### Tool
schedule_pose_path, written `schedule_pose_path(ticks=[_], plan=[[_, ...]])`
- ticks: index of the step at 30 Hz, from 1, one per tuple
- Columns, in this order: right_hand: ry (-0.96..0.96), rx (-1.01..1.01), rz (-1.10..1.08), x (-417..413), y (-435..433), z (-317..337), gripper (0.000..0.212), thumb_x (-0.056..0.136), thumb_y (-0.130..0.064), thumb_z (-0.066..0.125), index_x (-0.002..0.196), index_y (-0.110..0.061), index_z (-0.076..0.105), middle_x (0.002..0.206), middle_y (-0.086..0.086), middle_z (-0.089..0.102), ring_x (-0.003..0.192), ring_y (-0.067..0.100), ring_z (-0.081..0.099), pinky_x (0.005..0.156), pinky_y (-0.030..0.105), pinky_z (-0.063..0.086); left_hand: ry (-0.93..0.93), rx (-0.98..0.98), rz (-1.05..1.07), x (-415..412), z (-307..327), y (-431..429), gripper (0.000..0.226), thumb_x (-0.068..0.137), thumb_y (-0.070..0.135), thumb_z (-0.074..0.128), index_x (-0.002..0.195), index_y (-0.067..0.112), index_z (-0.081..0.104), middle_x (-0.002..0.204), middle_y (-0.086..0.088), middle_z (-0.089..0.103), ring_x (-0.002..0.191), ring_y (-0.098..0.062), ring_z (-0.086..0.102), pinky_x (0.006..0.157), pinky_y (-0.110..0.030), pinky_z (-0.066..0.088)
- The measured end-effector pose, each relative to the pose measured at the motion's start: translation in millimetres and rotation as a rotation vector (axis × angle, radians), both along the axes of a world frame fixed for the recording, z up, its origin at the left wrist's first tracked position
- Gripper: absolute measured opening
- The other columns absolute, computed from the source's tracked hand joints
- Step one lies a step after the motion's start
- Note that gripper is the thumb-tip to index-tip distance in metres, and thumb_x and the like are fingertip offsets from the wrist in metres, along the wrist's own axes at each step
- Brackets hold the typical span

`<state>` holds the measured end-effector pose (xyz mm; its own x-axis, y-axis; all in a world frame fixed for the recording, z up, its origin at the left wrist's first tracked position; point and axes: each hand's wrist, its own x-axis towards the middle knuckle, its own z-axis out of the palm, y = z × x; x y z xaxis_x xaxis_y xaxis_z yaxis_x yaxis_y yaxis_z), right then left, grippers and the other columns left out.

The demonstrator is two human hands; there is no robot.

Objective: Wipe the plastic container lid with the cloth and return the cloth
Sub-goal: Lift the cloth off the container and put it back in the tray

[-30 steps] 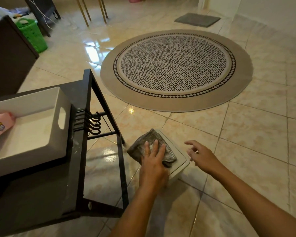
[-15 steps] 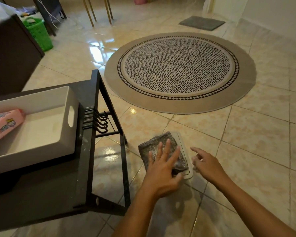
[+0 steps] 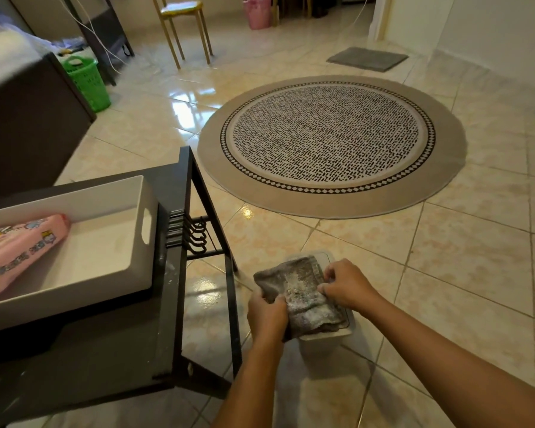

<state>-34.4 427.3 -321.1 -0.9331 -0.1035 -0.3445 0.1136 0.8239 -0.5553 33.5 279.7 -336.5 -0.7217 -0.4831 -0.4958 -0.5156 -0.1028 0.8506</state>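
A grey cloth (image 3: 300, 288) lies spread over the lid of a white plastic container (image 3: 325, 336) that stands on the tiled floor. Only the lid's far corner (image 3: 325, 257) and right edge show past the cloth. My left hand (image 3: 266, 313) pinches the cloth's near left edge. My right hand (image 3: 346, 284) grips the cloth's right edge above the lid. Both hands are closed on the fabric.
A dark metal rack (image 3: 179, 273) with hooks stands just left of the container. On it sits a white tray (image 3: 136, 242) holding a pink pouch (image 3: 19, 245). A round patterned rug (image 3: 331, 143) lies ahead. A green basket (image 3: 85, 81) and a chair (image 3: 183, 23) stand further back.
My left hand went from pressing flat on the cloth to pinching its left edge. My right hand moved in from beside the lid and took hold of the cloth's right edge.
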Motion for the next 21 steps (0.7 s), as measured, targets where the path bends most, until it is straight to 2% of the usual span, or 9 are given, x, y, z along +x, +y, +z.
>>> schedule_pose_path(ticks=[2, 4, 6, 8, 11, 13, 15, 17, 21], plan=[[-0.001, -0.034, 0.000, 3, 2, 5, 0.023, 0.079, -0.015, 0.070, 0.066, -0.013, 0.051, 0.073, 0.004, 0.051, 0.066, 0.018, 0.048, 0.058, 0.030, 0.039, 0.170, -0.119, -0.110, 4, 28, 7, 0.021, 0.094, 0.009, 0.055, 0.105, 0.027, 0.052, 0.099, 0.004, 0.064, 0.085, -0.009, 0.063, 0.058, -0.020, 0.053], [-0.033, -0.194, -0.047, 8, 5, 14, 0.013, 0.082, -0.018, 0.069, 0.088, -0.011, 0.059, 0.085, 0.005, 0.061, 0.076, 0.017, 0.057, 0.067, 0.031, 0.048, 0.342, -0.202, -0.278, 7, 63, 15, 0.018, 0.095, 0.009, 0.053, 0.104, 0.025, 0.051, 0.099, 0.007, 0.062, 0.088, -0.009, 0.065, 0.064, -0.023, 0.057], [-0.129, -0.469, -0.111, 14, 8, 34, 0.029, 0.088, -0.018, 0.067, 0.114, -0.013, 0.057, 0.102, 0.010, 0.065, 0.093, 0.022, 0.064, 0.084, 0.036, 0.056, 0.452, -0.264, -0.441, 6, 104, 21, 0.019, 0.096, 0.009, 0.053, 0.105, 0.025, 0.050, 0.100, 0.009, 0.059, 0.088, -0.006, 0.063, 0.067, -0.022, 0.057], [-0.265, -0.818, -0.136, 18, 11, 62, 0.044, 0.090, -0.021, 0.063, 0.131, -0.011, 0.051, 0.118, 0.021, 0.064, 0.109, 0.032, 0.064, 0.100, 0.052, 0.049, 0.524, -0.258, -0.543, 3, 149, 23, 0.021, 0.095, 0.009, 0.054, 0.110, 0.024, 0.051, 0.105, 0.005, 0.060, 0.093, -0.010, 0.062, 0.072, -0.025, 0.058], [-0.445, -1.338, -0.158, 25, 11, 115, 0.044, 0.095, -0.032, 0.052, 0.126, -0.003, 0.062, 0.135, 0.032, 0.054, 0.128, 0.045, 0.050, 0.114, 0.058, 0.032, 0.623, -0.220, -0.566, 7, 220, 15, 0.021, 0.093, 0.007, 0.058, 0.112, 0.016, 0.056, 0.105, -0.003, 0.065, 0.097, -0.014, 0.063, 0.077, -0.031, 0.058], [-0.462, -1.519, -0.167, 29, 5, 159, 0.049, 0.094, -0.039, 0.049, 0.120, -0.001, 0.066, 0.131, 0.029, 0.058, 0.119, 0.042, 0.056, 0.106, 0.052, 0.044, 0.686, -0.188, -0.531, 15, 262, 1, 0.021, 0.091, 0.006, 0.059, 0.110, 0.015, 0.058, 0.104, -0.004, 0.067, 0.098, -0.015, 0.064, 0.078, -0.033, 0.058], [-0.454, -1.572, -0.065, 33, -4, 202, 0.052, 0.092, -0.038, 0.052, 0.129, -0.001, 0.058, 0.124, 0.024, 0.064, 0.108, 0.037, 0.064, 0.089, 0.047, 0.057, 0.729, -0.217, -0.465, 26, 298, -19, 0.022, 0.091, 0.006, 0.061, 0.110, 0.016, 0.060, 0.106, -0.005, 0.067, 0.101, -0.017, 0.064, 0.083, -0.037, 0.057], [-0.357, -1.487, 0.066, 37, -16, 240, 0.056, 0.089, -0.023, 0.060, 0.140, -0.004, 0.045, 0.123, 0.023, 0.061, 0.110, 0.037, 0.060, 0.090, 0.050, 0.054, 0.732, -0.262, -0.392, 39, 325, -44, 0.020, 0.091, 0.007, 0.061, 0.108, 0.016, 0.060, 0.108, -0.006, 0.067, 0.103, -0.018, 0.064, 0.085, -0.039, 0.055], [-0.108, -1.237, 0.151, 49, -54, 299, 0.059, 0.084, 0.006, 0.061, 0.136, -0.013, 0.042, 0.112, 0.018, 0.066, 0.097, 0.030, 0.067, 0.079, 0.046, 0.057, 0.671, -0.307, -0.254, 65, 359, -98, 0.017, 0.090, 0.002, 0.059, 0.101, 0.016, 0.060, 0.097, -0.004, 0.067, 0.091, -0.017, 0.065, 0.071, -0.028, 0.056]])
